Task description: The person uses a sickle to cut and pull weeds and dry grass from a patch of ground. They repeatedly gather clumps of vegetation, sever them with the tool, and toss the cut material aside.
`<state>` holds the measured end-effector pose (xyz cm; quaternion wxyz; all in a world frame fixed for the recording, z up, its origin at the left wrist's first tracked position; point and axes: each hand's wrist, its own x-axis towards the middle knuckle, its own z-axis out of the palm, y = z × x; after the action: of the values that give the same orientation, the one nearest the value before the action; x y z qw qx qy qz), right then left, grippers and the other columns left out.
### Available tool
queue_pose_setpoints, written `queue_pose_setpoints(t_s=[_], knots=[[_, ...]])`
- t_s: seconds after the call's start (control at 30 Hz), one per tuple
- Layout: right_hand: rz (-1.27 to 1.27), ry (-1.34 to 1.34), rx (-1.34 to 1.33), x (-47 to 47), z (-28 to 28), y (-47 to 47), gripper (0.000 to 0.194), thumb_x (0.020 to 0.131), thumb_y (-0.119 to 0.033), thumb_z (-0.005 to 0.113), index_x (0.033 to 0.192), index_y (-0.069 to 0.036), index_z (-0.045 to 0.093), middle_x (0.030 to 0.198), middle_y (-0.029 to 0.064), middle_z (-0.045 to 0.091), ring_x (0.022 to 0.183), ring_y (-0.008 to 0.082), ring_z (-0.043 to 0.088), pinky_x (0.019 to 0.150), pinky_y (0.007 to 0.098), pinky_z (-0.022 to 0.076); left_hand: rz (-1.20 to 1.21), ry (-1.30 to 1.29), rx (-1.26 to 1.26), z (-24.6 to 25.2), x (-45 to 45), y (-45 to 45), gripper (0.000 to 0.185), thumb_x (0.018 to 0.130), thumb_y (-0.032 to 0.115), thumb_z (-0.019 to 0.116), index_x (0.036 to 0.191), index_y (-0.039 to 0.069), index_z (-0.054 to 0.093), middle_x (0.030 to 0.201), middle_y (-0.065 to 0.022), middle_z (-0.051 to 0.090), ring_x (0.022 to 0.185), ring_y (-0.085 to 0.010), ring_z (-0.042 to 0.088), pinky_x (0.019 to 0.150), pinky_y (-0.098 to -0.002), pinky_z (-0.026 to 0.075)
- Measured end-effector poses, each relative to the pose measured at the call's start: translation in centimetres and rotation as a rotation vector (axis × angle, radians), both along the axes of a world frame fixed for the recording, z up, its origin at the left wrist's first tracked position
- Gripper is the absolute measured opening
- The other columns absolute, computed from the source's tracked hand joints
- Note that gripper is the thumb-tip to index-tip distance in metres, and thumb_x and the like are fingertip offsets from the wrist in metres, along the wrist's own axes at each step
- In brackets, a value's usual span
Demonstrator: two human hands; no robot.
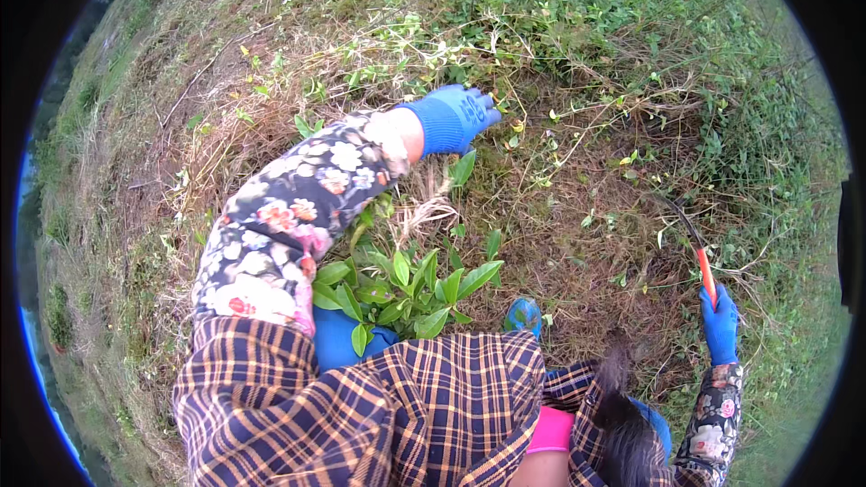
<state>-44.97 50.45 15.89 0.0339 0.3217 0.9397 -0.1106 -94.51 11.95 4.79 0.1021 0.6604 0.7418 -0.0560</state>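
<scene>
My left hand [457, 118], in a blue knit work glove, reaches out over cut stems and dry grass, palm down. Its fingertips are near thin leafy stems; whether it grips anything is hidden. At the right, my right hand [718, 325], also in a blue glove, is closed on the orange handle of a sickle [704, 274]. The sickle's dark curved blade points up and to the left, over the ground beside green weeds. A shrub with glossy green leaves [406, 287] stands close before my body, below my left forearm.
Dense green weeds [744, 115] grow at the upper right. Dry grass [223, 128] and a bare twig [203, 71] lie on the slope at the left. A blue shoe [523, 316] shows on the ground beside the shrub.
</scene>
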Motion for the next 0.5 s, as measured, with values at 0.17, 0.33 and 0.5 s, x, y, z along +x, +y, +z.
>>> queue_pose_setpoints(t_s=[0.17, 0.33, 0.5], knots=[[0.126, -0.075, -0.196, -9.7, -0.7, -11.5, 0.028, 0.097, -0.029, 0.068, 0.097, -0.002, 0.059, 0.07, 0.018, 0.057, 0.06, 0.0339, 0.057, 0.058, 0.0419, 0.0441, -0.111, 0.013, -0.247, -16.7, 3.2, -6.1, 0.057, 0.097, 0.027, 0.057, 0.149, 0.008, 0.042, 0.139, -0.0196, 0.057, 0.128, -0.0358, 0.055, 0.105, -0.0512, 0.044], [0.048, -0.221, -0.592, -14.8, -9.6, -15.7, 0.038, 0.097, -0.04, 0.065, 0.099, -0.003, 0.058, 0.071, 0.0178, 0.06, 0.057, 0.0327, 0.06, 0.056, 0.0441, 0.0456, 0.248, 0.018, -0.465, -25.8, -0.5, -12.4, 0.046, 0.103, 0.039, 0.041, 0.132, 0.009, 0.059, 0.119, -0.0192, 0.069, 0.109, -0.0353, 0.064, 0.093, -0.0476, 0.049], [-0.41, 0.035, -1.29, -24.6, -22.9, -23.4, 0.035, 0.1, -0.04, 0.06, 0.096, -0.006, 0.055, 0.066, 0.0012, 0.054, 0.045, 0.0127, 0.049, 0.042, 0.0319, 0.0466, 0.124, 0.045, -0.562, -24.5, -0.3, -9.6, 0.039, 0.095, 0.046, 0.048, 0.095, 0.021, 0.078, 0.095, -0.0112, 0.077, 0.079, -0.0335, 0.071, 0.061, -0.0482, 0.051]])
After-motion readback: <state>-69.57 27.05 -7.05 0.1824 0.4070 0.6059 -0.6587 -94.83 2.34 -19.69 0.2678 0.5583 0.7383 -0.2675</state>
